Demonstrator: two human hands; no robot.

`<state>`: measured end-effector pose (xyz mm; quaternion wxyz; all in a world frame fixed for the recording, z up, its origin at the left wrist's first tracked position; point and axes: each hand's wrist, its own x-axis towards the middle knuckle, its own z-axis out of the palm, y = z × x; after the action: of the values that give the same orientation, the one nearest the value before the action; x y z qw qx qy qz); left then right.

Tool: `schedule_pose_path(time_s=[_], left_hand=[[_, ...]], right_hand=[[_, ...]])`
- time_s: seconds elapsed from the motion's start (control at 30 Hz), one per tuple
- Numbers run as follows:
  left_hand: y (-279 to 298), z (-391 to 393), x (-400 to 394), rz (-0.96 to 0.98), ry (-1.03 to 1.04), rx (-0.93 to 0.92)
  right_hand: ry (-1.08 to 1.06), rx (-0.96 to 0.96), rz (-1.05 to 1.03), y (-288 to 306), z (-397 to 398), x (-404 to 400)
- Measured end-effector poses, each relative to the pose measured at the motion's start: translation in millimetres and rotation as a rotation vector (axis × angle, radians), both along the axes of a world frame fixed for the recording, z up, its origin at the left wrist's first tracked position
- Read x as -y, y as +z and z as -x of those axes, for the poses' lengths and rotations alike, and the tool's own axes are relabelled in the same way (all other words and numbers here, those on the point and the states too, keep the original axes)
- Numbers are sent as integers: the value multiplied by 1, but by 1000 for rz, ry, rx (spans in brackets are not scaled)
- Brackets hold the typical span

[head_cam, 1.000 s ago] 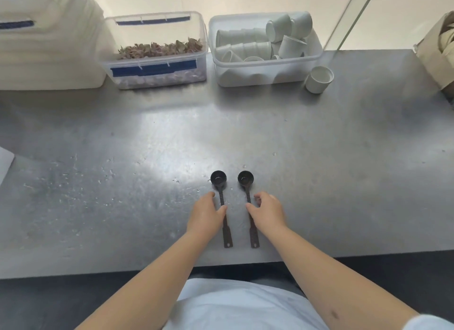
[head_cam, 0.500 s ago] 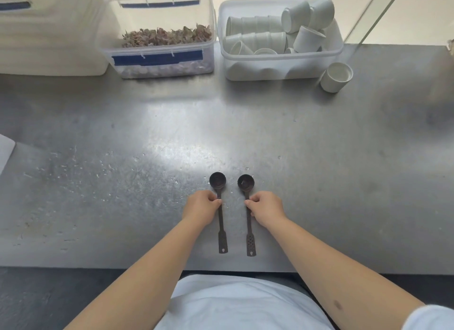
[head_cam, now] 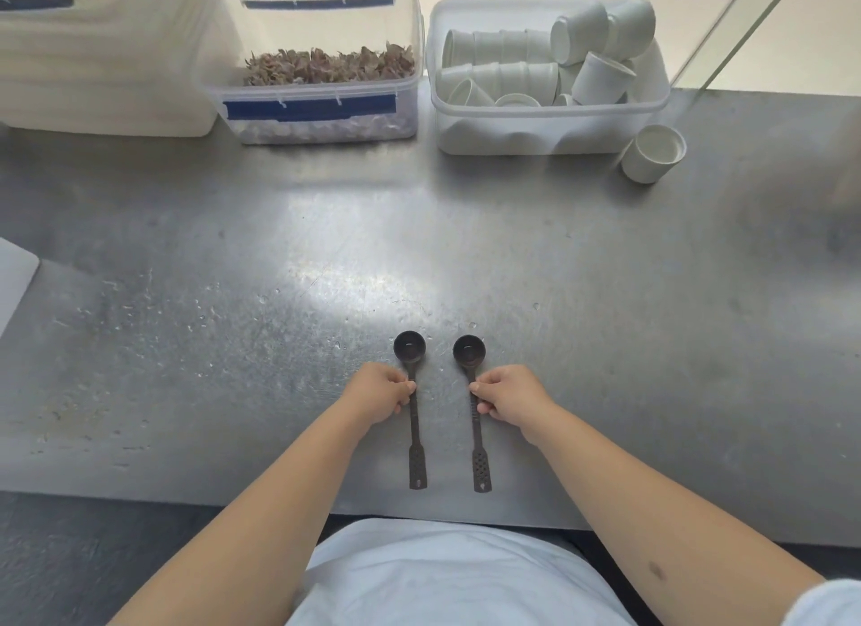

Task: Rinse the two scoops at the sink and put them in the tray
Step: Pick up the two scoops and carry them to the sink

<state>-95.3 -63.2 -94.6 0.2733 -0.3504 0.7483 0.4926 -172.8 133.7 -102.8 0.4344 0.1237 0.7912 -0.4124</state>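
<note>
Both hands pinch handles: left hand (head_cam: 379, 392) the left scoop (head_cam: 412, 409), right hand (head_cam: 510, 395) the right scoop (head_cam: 474, 416)

We find two scoops (head_cam: 410, 392) (head_cam: 470, 392) side by side near the counter's (head_cam: 652, 346) front edge, tubs (head_cam: 321, 113) (head_cam: 536, 131) along the rear edge.

Both hands now close: the left hand (head_cam: 379, 392) and right hand (head_cam: 510, 395) pinch their scoops' handles instead of hovering open.
</note>
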Motion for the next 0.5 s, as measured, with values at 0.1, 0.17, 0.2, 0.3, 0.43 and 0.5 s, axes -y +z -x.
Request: schedule_pose_path(time_s=[0.1, 0.17, 0.2, 0.3, 0.43, 0.5], left_hand=[[5, -3, 1, -25, 6, 10], [11, -6, 1, -57, 37, 1], [15, -8, 1, -67, 44, -6], [27, -12, 2, -80, 41, -18], [41, -21, 0, -80, 80, -58], [49, -29, -2, -72, 127, -89]], right_hand=[[9, 21, 22, 5, 0, -2], [14, 29, 35, 9, -1, -3], [17, 30, 40, 11, -1, -4], [24, 34, 69, 19, -2, -3], [39, 29, 117, 34, -6, 2], [45, 32, 147, 41, -9, 5]])
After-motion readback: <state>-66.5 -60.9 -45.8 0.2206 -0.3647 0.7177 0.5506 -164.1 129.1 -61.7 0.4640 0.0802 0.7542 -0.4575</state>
